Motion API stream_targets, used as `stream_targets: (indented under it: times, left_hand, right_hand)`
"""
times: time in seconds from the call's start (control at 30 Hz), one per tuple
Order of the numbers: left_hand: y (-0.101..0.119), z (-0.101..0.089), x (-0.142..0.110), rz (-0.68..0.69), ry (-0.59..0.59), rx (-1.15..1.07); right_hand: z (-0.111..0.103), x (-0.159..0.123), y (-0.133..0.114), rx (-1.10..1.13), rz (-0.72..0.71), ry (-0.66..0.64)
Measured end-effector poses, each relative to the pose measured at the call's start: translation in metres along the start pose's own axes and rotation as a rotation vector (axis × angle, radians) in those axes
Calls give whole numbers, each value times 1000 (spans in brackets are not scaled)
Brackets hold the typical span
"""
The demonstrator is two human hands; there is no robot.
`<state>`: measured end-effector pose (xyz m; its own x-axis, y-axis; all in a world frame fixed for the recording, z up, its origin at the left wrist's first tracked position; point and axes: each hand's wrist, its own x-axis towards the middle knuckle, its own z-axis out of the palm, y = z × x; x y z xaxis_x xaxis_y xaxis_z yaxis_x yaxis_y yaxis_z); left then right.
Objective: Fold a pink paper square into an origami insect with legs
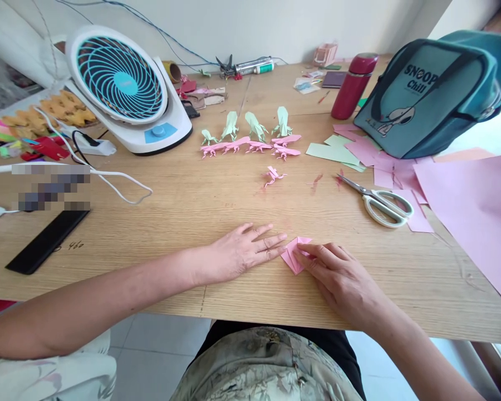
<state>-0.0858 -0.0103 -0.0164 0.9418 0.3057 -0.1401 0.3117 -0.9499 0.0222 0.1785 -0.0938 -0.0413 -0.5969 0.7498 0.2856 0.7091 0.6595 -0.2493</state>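
Observation:
A small folded piece of pink paper (pixel 291 259) lies near the front of the wooden table, creased into a diamond-like shape. My left hand (pixel 242 252) rests flat on the tabletop with fingers spread, its fingertips at the paper's left edge. From the right, my right hand (pixel 338 273) has its thumb and fingers closed on the paper, covering its right part. Beyond both hands stands a small pink origami figure (pixel 273 176). Farther back are rows of several pink origami figures (pixel 236 145) and several pale green origami figures (pixel 256 127).
Scissors (pixel 379 201) lie to the right, near green and pink paper pieces (pixel 336 151) and a large pink sheet (pixel 476 211). A red flask (pixel 354 86) and teal bag (pixel 426 100) stand behind. At left are a fan (pixel 125 83), white cable (pixel 127 181) and black strip (pixel 45 242).

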Motion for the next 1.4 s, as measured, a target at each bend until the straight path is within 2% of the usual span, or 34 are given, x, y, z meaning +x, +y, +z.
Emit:
stream_targets:
  times: [0.3,0.57,0.67,0.73,0.83,0.97,1.07,1.17,1.23,1.3,1.4]
  left_hand:
    - [4,-1,-3,-20,-1,6]
    - [3,-7,1,-53,32,-113]
    - [9,-11,17,-181,165,-265]
    - [14,-13,34,-312,253,-403]
    - [17,-11,60,-481,315,-578]
    - [9,-5,81,-512,348,-874]
    - [3,-4,83,-486,388,-954]
    - [7,-6,79,-466,466,-1017]
    - [14,-9,77,-465,535,-1052]
    - [21,-10,76,-459,599,-1092]
    - [27,-10,75,-441,675,-1144]
  right_hand:
    - [2,-5,-6,-138,-59,-36]
    - [-3,-14,-18,-114,14,-100]
    - [-1,-16,-18,-108,31,-89]
    - [1,-17,-18,-99,45,-82]
    - [0,-18,-19,-69,63,-75]
    - [-1,-22,-21,-2,45,6]
    - [1,-27,-18,170,153,208]
    - [-1,-22,-11,468,426,493]
    - [-4,-13,-6,767,572,456]
    - [-9,-1,-3,1037,627,314]
    - [-10,15,-1,1125,665,208]
